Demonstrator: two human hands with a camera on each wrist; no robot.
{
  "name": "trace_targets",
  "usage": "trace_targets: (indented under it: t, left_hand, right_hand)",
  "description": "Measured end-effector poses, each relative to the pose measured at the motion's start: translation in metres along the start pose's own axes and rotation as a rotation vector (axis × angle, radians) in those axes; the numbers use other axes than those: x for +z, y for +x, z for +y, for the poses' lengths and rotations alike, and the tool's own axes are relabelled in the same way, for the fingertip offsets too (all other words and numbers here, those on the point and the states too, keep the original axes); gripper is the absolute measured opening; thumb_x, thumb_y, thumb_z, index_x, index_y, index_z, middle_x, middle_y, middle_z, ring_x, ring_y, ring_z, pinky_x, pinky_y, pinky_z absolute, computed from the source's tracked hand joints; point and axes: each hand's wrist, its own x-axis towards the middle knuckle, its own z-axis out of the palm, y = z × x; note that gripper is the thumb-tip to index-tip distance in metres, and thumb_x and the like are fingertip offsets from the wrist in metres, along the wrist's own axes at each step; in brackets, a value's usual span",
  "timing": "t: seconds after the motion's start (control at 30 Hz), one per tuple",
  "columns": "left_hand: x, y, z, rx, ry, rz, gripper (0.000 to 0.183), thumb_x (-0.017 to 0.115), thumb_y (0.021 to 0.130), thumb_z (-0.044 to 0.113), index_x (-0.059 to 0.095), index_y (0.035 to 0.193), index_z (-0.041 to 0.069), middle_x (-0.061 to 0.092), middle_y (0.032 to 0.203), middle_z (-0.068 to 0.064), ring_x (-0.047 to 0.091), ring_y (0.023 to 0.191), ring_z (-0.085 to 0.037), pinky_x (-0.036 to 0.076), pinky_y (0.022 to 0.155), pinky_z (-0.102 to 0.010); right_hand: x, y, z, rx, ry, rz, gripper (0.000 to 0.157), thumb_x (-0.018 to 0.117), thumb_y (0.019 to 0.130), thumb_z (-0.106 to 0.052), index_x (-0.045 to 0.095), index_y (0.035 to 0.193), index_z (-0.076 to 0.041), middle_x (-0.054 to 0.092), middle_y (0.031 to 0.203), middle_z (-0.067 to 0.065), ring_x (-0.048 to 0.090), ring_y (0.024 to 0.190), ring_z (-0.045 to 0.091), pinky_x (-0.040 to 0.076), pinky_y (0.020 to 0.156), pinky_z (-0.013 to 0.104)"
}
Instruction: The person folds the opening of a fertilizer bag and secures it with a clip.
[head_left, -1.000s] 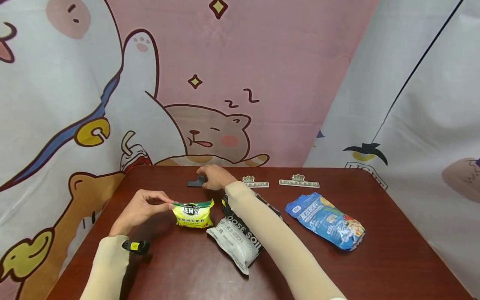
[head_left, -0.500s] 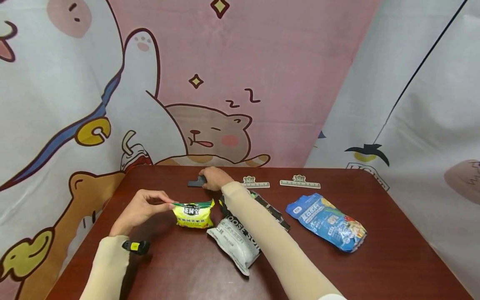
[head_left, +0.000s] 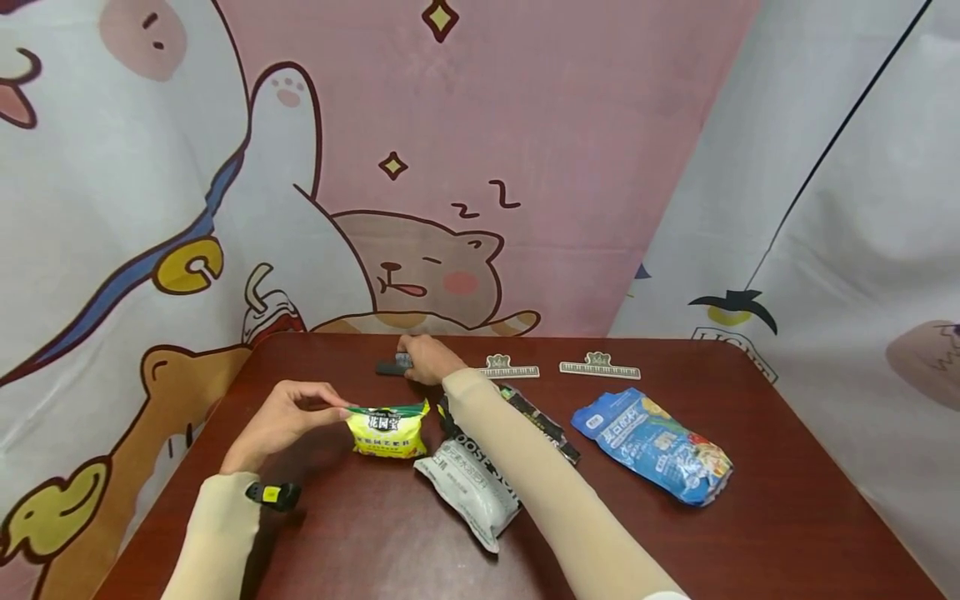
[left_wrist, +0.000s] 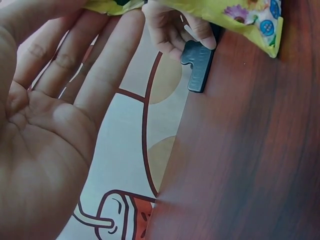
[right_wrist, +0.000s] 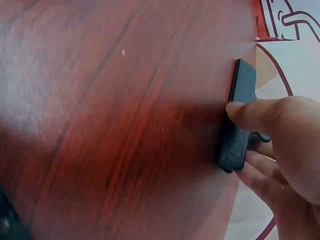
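At the left of the head view, my left hand (head_left: 288,417) pinches the top corner of a yellow packet (head_left: 388,437) with a green upper edge and Chinese print. The packet stands on the table. Near the back edge, my right hand (head_left: 433,360) holds a black clip (head_left: 390,369). In the right wrist view, the thumb lies across the long bar of the clip (right_wrist: 242,82), with the other fingers behind it. The left wrist view shows the left palm (left_wrist: 55,125) with its fingers extended up to the packet (left_wrist: 235,12).
A white and black soil bag (head_left: 468,492) lies partly under the right forearm. A blue pouch (head_left: 656,442) lies to the right. Two pale clips with a piano-key pattern, a nearer one (head_left: 510,367) and another (head_left: 600,365), lie along the back edge. Behind hangs a cartoon cloth (head_left: 525,125).
The right hand has shifted very slightly at the black clip, which looks a little more tilted. My left hand keeps its pinch on the yellow packet in the same place.
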Motion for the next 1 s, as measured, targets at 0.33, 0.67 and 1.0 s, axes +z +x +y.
trace_targets:
  t: [0.33, 0.67, 1.0]
  left_hand:
    - [0.000, 0.001, 0.001, -0.016, -0.004, -0.012, 0.014, 0.082, 0.088, 0.024, 0.081, 0.097, 0.014, 0.077, 0.100, -0.008, 0.068, 0.088, -0.019, 0.060, 0.076, -0.035]
    - [0.000, 0.000, 0.002, -0.037, -0.028, -0.012, 0.016, 0.083, 0.087, 0.024, 0.080, 0.097, 0.012, 0.077, 0.101, -0.010, 0.069, 0.088, -0.023, 0.062, 0.079, -0.038]
    - [-0.001, 0.001, 0.002, -0.014, -0.042, -0.018, 0.014, 0.082, 0.088, 0.020, 0.081, 0.098, 0.011, 0.077, 0.102, -0.010, 0.072, 0.089, -0.022, 0.061, 0.079, -0.034]
  right_hand:
    - [0.000, -0.005, 0.000, -0.041, 0.077, 0.059, 0.013, 0.068, 0.100, -0.025, 0.064, 0.110, -0.018, 0.069, 0.106, -0.001, 0.062, 0.089, 0.012, 0.051, 0.079, 0.027]
    - [0.001, -0.009, 0.002, -0.034, 0.274, 0.106, 0.023, 0.075, 0.095, -0.026, 0.070, 0.114, -0.014, 0.073, 0.107, 0.003, 0.067, 0.094, 0.014, 0.055, 0.083, 0.027]
    - [-0.008, -0.020, 0.007, 0.086, 0.441, 0.117, 0.034, 0.080, 0.091, -0.031, 0.075, 0.118, -0.012, 0.074, 0.114, 0.003, 0.068, 0.102, 0.017, 0.057, 0.088, 0.032]
